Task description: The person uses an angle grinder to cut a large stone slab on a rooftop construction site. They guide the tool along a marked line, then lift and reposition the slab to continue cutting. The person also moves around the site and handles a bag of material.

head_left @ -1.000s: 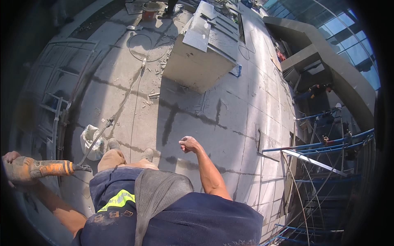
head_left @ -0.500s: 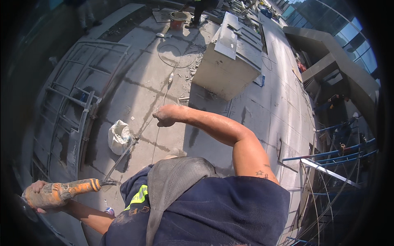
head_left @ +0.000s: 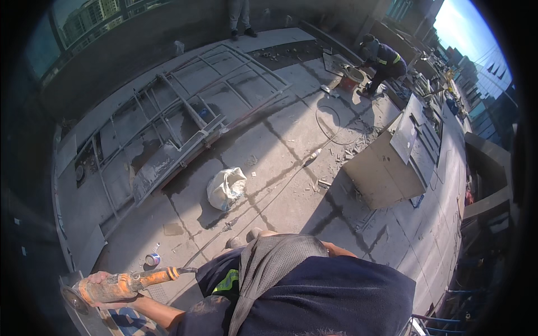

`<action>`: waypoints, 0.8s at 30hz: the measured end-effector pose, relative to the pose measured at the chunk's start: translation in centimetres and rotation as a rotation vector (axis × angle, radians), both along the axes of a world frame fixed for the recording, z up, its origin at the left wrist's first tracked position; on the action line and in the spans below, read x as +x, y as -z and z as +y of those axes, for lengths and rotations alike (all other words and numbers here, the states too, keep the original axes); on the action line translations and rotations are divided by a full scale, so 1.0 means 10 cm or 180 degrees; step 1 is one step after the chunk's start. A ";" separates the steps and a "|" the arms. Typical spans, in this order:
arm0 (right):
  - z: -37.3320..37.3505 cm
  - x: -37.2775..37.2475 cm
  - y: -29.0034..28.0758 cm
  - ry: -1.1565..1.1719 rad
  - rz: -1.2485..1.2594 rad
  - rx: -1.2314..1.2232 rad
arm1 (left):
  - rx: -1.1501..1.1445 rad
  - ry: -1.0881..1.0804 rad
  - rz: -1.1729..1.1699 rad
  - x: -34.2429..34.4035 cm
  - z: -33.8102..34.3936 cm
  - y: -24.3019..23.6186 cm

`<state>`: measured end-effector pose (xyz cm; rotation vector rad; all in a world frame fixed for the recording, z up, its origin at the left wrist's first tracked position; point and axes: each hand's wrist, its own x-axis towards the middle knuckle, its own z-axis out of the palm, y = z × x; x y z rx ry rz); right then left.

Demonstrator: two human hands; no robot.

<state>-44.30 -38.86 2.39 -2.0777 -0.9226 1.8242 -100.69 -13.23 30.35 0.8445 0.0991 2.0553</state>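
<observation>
My left hand is closed round the body of an orange angle grinder, held out at the lower left. The grinder's disc faces away from me at its far left end, over a flat grey-white piece. A dark cord leaves the rear of its handle. Of my right arm only a strip of skin shows beside the grey mesh cloth on my chest. The right hand's fingers are hidden, so what it holds is unclear. Ahead of me stands an open white sack.
A welded metal frame lies at the left. A small can stands near the grinder. A box-like block topped with panels is at the right. Cable crosses the paving. A co-worker bends by a red bucket; another person stands farther back.
My view has swung left, so the scene has shifted right. My right arm, stretched forward with a closed hand before, has drawn in toward my body. The grinder stays in my left hand.
</observation>
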 end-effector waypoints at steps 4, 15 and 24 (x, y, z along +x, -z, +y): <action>1.54 0.64 0.93 -0.0449 -0.0625 -0.0175 | 0.0461 -0.0431 0.0031 0.08 -0.37 0.02; 4.17 0.61 0.07 -0.0511 0.0001 0.1066 | 0.1056 -0.1424 -0.0177 0.63 -2.39 -0.37; 4.00 -0.21 1.18 -0.2839 -0.0725 -0.0444 | 0.0704 -0.3547 0.0179 1.94 -4.39 -0.52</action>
